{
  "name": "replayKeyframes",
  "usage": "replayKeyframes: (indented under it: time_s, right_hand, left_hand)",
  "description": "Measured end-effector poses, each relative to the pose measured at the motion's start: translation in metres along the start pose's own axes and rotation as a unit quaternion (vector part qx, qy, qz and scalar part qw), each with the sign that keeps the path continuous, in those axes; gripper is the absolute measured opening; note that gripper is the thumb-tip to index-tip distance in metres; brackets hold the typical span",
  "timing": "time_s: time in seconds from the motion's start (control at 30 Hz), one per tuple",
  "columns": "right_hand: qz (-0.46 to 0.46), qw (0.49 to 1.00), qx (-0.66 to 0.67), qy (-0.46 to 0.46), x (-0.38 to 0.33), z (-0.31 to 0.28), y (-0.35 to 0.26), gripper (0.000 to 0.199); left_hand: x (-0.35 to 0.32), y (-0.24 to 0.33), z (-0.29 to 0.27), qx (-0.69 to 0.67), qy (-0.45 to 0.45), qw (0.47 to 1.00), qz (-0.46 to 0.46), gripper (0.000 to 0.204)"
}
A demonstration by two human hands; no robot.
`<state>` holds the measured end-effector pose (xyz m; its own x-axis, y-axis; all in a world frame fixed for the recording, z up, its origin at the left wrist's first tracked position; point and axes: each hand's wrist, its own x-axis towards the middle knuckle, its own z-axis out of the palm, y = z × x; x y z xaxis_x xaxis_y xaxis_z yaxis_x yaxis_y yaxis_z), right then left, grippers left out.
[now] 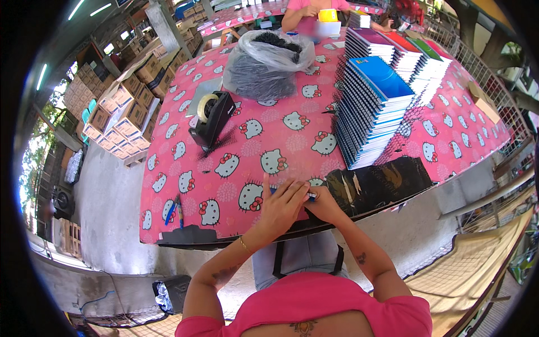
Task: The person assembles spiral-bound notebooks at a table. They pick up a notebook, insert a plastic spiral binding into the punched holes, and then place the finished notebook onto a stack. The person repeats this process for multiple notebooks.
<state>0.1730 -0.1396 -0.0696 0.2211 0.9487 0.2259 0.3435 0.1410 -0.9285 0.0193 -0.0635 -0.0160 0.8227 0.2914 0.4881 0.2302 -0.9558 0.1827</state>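
Note:
At the near edge of the table, my left hand (282, 203) lies over a thin blue object (312, 197), its fingers close together and bent across it. My right hand (325, 205) grips the object's right end, where a bit of white also shows. Most of this object is hidden under my fingers, so I cannot make out its kind. Beyond my right hand stands a tall stack of spiral notebooks (370, 112) with a blue cover on top. A black tape dispenser (213, 121) with a roll of tape sits farther off to the left.
Pens (175, 213) lie near the left table edge. A clear plastic bag of black coils (269, 64) stands at the back. More notebook stacks (401, 48) are behind the blue one. Worn black tape (376, 188) covers the front edge. Across the table, a person (317, 11) holds something yellow.

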Motion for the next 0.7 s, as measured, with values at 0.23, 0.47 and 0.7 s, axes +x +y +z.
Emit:
replayKeyframes:
  time_s: [0.23, 0.47, 0.7]
  right_hand:
    - [-0.075, 0.996, -0.018, 0.048, -0.009, -0.022, -0.032, 0.026]
    - [0.051, 0.995, 0.075, -0.037, -0.013, -0.055, -0.032, 0.021]
    - [-0.04, 0.998, 0.025, -0.049, -0.004, -0.06, -0.029, 0.008]
  left_hand:
    - [0.011, 0.008, -0.008, -0.076, 0.043, 0.995, -0.05, 0.025]
    - [0.011, -0.001, -0.003, -0.075, 0.027, 0.997, -0.005, 0.025]
    - [0.011, -0.007, -0.012, -0.085, 0.023, 0.996, 0.001, 0.026]
